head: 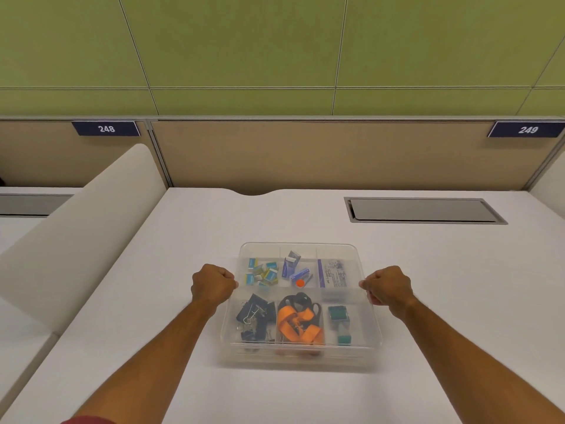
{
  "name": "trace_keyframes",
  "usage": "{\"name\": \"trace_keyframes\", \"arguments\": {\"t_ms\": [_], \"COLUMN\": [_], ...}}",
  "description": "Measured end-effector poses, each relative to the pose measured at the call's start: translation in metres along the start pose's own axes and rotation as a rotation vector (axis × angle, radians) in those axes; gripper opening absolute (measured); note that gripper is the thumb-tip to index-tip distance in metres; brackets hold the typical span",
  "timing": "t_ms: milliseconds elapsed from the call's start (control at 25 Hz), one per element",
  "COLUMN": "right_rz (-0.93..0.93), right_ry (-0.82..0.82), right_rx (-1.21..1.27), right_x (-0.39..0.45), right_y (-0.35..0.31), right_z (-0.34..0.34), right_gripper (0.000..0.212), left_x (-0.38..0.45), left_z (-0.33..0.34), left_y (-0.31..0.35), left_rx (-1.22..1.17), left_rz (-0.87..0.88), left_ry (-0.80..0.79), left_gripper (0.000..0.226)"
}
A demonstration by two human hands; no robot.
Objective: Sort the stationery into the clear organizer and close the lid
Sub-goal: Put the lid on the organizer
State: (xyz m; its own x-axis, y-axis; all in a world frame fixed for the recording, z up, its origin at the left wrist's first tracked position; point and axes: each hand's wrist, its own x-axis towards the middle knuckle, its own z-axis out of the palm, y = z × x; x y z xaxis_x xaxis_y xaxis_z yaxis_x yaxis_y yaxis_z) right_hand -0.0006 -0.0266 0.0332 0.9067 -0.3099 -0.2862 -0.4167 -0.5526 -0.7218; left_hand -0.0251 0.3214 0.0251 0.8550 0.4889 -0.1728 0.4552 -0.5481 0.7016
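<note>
Left hand [213, 284] and right hand [387, 286], fingers curled tight, gripping opposite side edges of square clear plastic compartmented organizer [301, 353]; orange lanyard [298, 327] between them.

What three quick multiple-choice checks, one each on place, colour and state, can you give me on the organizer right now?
1. Where do the black binder clips lie in the clear organizer?
A. near left compartment
B. far right compartment
C. on the desk beside it

2. What colour is the strap in the near middle compartment?
A. green
B. orange
C. white

3. How do the hands meet the organizer?
A. both lie flat on the desk
B. only one touches it
C. each grips one side

Answers: 1 A, the clips sit at the near left corner. 2 B, the strap is plainly orange. 3 C, the left hand and right hand curl at opposite sides.
</note>
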Motion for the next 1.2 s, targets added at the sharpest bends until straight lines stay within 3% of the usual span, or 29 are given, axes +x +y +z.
{"name": "trace_keyframes", "arguments": {"t_ms": [160, 320, 480, 720, 880, 1040, 1200], "right_rz": [0.002, -0.028, -0.094, -0.133, -0.136, -0.165, -0.193], "right_ry": [-0.015, 0.014, 0.013, -0.094, -0.245, -0.34, -0.329], "right_rx": [-0.021, -0.059, -0.077, 0.088, 0.139, 0.074, -0.007], "right_x": [0.004, -0.003, -0.023, -0.07, -0.088, -0.089, -0.085], "right_y": [0.002, 0.0, 0.008, 0.035, 0.057, 0.061, 0.06], "right_z": [0.0, 0.002, 0.006, -0.005, -0.009, -0.012, -0.012], "right_gripper": [0.02, 0.021, 0.041, 0.049, 0.067, 0.086, 0.093], "left_x": [0.002, -0.003, -0.023, -0.065, -0.077, -0.073, -0.069], "left_z": [0.001, 0.0, -0.004, -0.02, -0.021, -0.027, -0.027], "left_y": [-0.001, -0.004, -0.023, -0.055, -0.067, -0.077, -0.082], "left_rx": [0.037, -0.033, -0.097, -0.17, -0.237, -0.27, -0.3], "left_rz": [0.011, 0.038, 0.061, 0.167, 0.204, 0.19, 0.181], "left_ry": [-0.001, -0.012, -0.039, -0.125, -0.216, -0.384, -0.422], "left_gripper": [0.018, 0.008, 0.031, 0.034, 0.045, 0.065, 0.071]}}
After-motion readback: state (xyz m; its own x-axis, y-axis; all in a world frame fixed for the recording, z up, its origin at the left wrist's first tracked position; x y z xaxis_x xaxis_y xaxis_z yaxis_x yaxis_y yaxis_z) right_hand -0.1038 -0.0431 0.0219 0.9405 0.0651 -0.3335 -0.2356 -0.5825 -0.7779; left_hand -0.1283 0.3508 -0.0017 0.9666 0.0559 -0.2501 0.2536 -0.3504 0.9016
